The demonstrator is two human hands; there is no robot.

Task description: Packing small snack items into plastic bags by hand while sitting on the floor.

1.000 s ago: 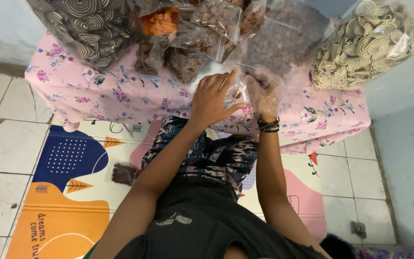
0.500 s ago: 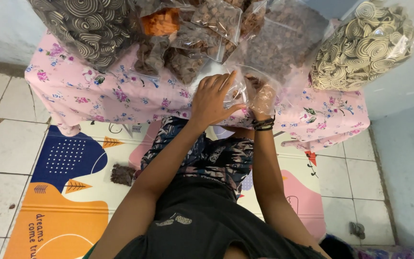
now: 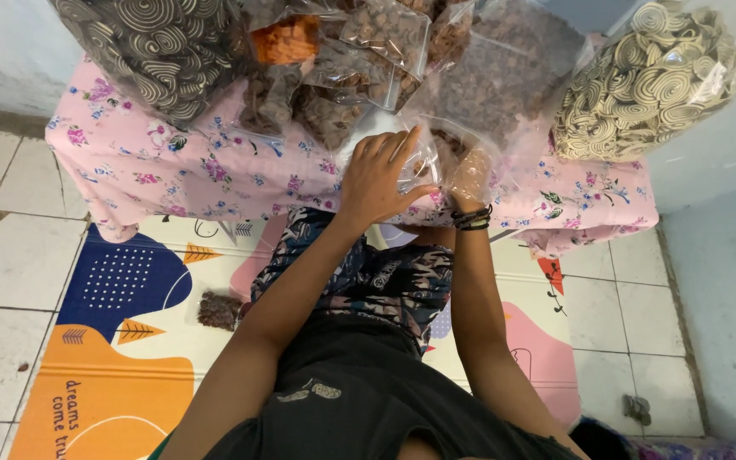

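My left hand rests flat with fingers spread on a small clear plastic bag at the near edge of the table. My right hand is pushed inside the mouth of a large clear bag of brown snack pieces, covered by the plastic, fingers curled among the pieces. Dark bands circle my right wrist. Whether the right hand grips any pieces is hidden by the crumpled plastic.
A low table with a pink floral cloth carries a bag of dark spiral snacks, a bag of pale spiral snacks, an orange snack bag and several small brown packs. A small filled pack lies on the colourful floor mat.
My right hand has drawn back slightly toward me inside the large bag. The left hand stays on the small bag.
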